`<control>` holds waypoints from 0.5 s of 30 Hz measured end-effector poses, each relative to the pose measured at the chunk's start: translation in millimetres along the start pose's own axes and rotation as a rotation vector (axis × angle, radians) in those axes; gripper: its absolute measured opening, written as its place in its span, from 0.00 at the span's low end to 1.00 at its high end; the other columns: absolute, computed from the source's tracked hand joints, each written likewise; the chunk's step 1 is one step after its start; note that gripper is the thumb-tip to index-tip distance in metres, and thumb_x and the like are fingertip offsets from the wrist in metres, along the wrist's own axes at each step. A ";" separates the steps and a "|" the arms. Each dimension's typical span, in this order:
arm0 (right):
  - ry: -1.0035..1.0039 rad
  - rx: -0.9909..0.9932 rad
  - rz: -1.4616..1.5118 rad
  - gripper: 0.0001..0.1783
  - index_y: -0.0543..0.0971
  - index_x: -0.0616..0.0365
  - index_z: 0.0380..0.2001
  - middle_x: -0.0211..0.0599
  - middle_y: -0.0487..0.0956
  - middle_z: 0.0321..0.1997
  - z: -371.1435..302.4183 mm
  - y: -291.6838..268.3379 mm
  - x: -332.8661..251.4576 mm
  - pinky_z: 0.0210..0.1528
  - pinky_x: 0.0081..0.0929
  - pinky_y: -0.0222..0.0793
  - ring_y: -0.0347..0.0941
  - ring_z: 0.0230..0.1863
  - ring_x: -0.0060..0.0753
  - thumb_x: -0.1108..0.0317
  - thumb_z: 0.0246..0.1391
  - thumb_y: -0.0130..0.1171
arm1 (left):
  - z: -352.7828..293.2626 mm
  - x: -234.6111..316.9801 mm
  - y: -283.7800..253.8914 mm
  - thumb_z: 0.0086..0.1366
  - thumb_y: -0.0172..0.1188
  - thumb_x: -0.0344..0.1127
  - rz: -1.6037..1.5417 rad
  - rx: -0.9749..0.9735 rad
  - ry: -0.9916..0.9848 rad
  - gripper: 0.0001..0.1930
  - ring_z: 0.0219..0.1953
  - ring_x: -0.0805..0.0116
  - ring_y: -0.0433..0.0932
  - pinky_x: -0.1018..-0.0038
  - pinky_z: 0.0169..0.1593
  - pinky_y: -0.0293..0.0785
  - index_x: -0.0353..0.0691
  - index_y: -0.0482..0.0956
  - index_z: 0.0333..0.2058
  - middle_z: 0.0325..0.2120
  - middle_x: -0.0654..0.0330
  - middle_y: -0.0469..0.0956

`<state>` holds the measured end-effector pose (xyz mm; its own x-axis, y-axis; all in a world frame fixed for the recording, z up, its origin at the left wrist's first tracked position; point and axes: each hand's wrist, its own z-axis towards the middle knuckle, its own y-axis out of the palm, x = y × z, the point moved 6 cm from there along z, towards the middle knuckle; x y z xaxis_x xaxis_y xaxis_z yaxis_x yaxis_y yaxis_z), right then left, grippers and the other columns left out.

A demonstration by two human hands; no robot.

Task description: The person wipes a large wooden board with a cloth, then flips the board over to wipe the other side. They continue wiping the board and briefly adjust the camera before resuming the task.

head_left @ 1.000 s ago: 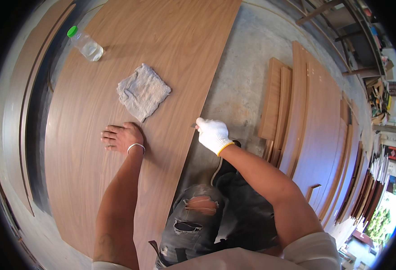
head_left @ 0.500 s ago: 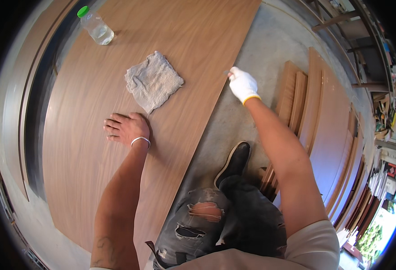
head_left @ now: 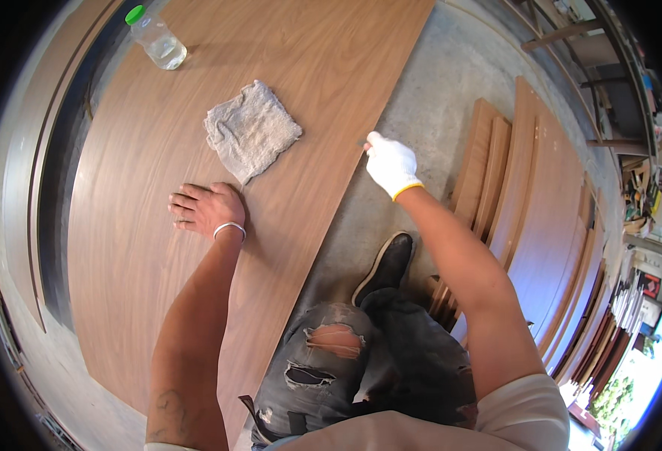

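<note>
A wide wood-grain board lies flat in front of me. My bare left hand rests palm down on it, fingers spread, with a white band at the wrist. My right hand, in a white knit glove with a yellow cuff edge, is closed at the board's right edge. Between its fingertips pokes out a small thin grey piece, too small to name, which meets the edge. Just beyond my left hand is a crumpled grey cloth. Farther off, a clear bottle with a green cap stands on the board, part filled with clear liquid.
Several wooden panels lean in a stack to my right. A metal rack stands at the far right. Concrete floor runs between board and stack, with my dark shoe on it. More long panels lie at the left.
My right hand has slid toward me along the board's right edge with the thin grey piece. My left hand stays flat on the board. The view has shifted slightly.
</note>
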<state>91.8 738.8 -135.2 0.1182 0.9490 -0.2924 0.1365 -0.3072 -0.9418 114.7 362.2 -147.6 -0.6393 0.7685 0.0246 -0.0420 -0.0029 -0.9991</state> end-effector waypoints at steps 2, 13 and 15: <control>-0.044 0.018 0.003 0.06 0.75 0.49 0.37 0.44 0.85 0.35 -13.1 6.0 -4.1 0.39 0.54 0.73 0.82 0.40 0.55 0.61 0.64 0.54 | -0.9 2.0 1.3 0.70 0.43 0.49 0.008 -0.002 0.001 0.37 0.77 0.40 0.44 0.37 0.74 0.40 0.33 0.56 0.71 0.74 0.38 0.49; -0.111 -0.131 -0.049 0.06 0.75 0.51 0.36 0.42 0.84 0.30 -72.5 21.6 -44.0 0.36 0.51 0.74 0.82 0.35 0.53 0.62 0.63 0.55 | 0.0 1.1 -3.9 0.70 0.43 0.49 0.010 -0.014 0.000 0.37 0.78 0.40 0.42 0.38 0.75 0.38 0.32 0.55 0.72 0.75 0.38 0.48; -0.085 -0.165 -0.034 0.07 0.75 0.51 0.35 0.43 0.83 0.29 -77.8 21.6 -48.9 0.36 0.52 0.73 0.82 0.35 0.54 0.61 0.64 0.54 | -0.3 0.3 -4.2 0.70 0.43 0.50 0.058 0.000 -0.004 0.37 0.77 0.41 0.44 0.38 0.74 0.40 0.33 0.56 0.71 0.74 0.39 0.50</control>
<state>165.4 680.3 -128.3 0.0282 0.9596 -0.2801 0.2994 -0.2755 -0.9135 114.9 362.6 -143.5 -0.6439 0.7644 -0.0328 -0.0050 -0.0470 -0.9989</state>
